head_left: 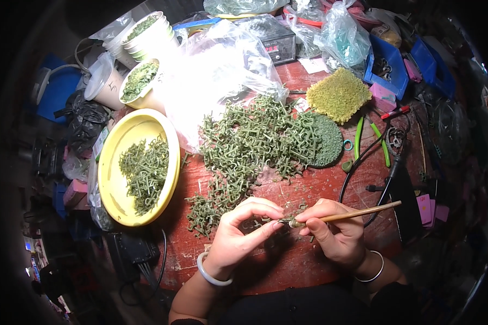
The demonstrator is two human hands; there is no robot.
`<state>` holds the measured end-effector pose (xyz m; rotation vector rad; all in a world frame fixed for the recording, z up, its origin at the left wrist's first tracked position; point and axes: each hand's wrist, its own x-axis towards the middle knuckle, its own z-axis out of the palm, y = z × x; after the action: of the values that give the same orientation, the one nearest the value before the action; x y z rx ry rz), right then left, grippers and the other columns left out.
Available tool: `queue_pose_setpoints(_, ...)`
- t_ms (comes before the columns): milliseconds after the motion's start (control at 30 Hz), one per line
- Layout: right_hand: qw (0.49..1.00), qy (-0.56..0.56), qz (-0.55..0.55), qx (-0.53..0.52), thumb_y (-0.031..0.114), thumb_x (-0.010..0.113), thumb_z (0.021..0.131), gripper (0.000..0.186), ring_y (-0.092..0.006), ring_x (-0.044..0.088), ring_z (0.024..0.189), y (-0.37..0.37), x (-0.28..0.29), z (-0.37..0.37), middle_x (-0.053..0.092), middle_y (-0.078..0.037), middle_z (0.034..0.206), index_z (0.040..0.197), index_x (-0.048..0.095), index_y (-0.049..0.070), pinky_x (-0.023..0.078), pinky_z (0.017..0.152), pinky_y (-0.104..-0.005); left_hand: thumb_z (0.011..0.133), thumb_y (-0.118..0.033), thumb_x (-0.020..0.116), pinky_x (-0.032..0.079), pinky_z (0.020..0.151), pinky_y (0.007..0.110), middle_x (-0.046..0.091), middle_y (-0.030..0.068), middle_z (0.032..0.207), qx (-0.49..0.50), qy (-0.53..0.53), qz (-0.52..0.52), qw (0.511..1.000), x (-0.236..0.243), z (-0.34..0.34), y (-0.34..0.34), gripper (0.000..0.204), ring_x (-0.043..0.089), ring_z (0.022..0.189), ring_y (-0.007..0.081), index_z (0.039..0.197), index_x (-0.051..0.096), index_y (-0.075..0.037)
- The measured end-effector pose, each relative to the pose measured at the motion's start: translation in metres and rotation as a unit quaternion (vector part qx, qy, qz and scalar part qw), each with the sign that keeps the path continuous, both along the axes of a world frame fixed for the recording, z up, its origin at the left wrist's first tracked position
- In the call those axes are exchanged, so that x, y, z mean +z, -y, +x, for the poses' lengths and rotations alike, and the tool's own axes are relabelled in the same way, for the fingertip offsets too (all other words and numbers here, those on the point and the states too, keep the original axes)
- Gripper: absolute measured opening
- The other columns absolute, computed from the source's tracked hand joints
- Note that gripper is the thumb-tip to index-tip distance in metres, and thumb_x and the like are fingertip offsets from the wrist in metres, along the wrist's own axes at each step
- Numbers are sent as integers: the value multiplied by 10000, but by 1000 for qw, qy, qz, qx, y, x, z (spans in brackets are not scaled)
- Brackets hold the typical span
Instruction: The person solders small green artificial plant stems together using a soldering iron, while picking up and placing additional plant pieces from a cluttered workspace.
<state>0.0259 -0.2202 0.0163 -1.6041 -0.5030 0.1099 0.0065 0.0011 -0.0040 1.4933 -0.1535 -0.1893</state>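
Near the front of the red table, my left hand (244, 227) is closed in a pinch, thumb against forefinger, on something small that I cannot make out. My right hand (336, 230) holds a slim wooden-handled tool (363, 210) like a pen. Its working end meets the left fingertips, and its tip is too small to tell. Beyond both hands spreads a large heap of small green bent pieces (255, 135), with a few loose ones close to my fingers. More such pieces lie in a tilted yellow basin (107, 168) at the left.
A clear plastic bag (211, 70) and a digital scale (279, 49) stand behind the heap. At right are a yellow textured pad (339, 96), a round green pad (328, 141), green-handled pliers (359, 138), a black cable (347, 181) and blue bins (385, 65). White tubs (100, 81) crowd the far left.
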Motion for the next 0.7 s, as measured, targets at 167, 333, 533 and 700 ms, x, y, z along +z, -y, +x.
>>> queue_pose_setpoints(167, 1000, 20, -3, 5, 14, 677, 947, 98, -164, 654, 711, 2, -1, 0, 692, -103, 846, 1035, 688, -26, 505, 642, -284, 870, 45, 715, 492, 946, 331, 676, 132, 1089, 3, 10, 15, 1000, 1, 1, 1, 127, 634, 1047, 206, 993, 707, 14)
queue_pose_setpoints(333, 998, 50, -38, -30, 3, 689, 931, 99, -182, 642, 703, 0, -1, -1, 699, -115, 858, 1026, 687, -24, 499, 633, -292, 869, 44, 716, 492, 942, 329, 679, 130, 1079, 7, 14, 24, 1000, 3, 1, 2, 127, 635, 1044, 207, 992, 706, 13)
queue_pose_setpoints(533, 999, 43, -26, -21, -2, 686, 929, 103, -183, 639, 706, -1, -3, -2, 700, -114, 861, 1028, 678, -29, 497, 629, -294, 868, 45, 716, 492, 937, 326, 679, 128, 1075, 6, 10, 20, 1000, 2, 1, 2, 125, 634, 1040, 206, 989, 707, 13)
queue_pose_setpoints(700, 997, 61, -37, -29, -3, 686, 928, 102, -185, 637, 695, 0, -3, -1, 699, -112, 859, 1027, 676, -29, 494, 623, -293, 867, 42, 719, 492, 936, 325, 678, 127, 1073, 6, 15, 22, 1000, 2, 1, 2, 126, 634, 1037, 204, 990, 709, 13)
